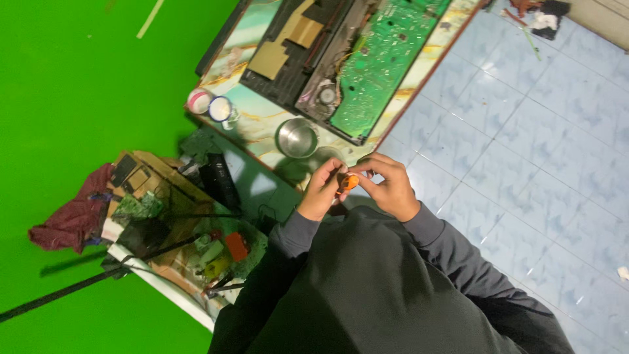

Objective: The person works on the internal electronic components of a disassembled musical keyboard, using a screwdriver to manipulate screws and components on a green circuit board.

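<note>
Hands meet in front of the person's chest, just near of the table edge, with a small orange part [350,182] pinched between them. The left hand [322,190] curls its fingers in from the left and grips the part at its left side. The right hand [388,185] closes over it from the right, thumb and forefinger pressed onto the part. The orange part is small, bright and rounded; most of it is hidden by the fingers, so its full shape cannot be told. A darker portion shows just below the orange, between the two hands.

Beyond the hands, a marble-patterned table [262,124] carries a round steel bowl [296,137], set just far of the fingertips. Farther away lies an opened black device chassis [298,59] with a green circuit board [383,59] at its right. Two small cups [213,105] stand at the table's left corner. To the left, a cluttered box [164,210] holds assorted components, with a dark red cloth [72,216] beside it. Pale blue floor tiles [524,144] cover the right side.
</note>
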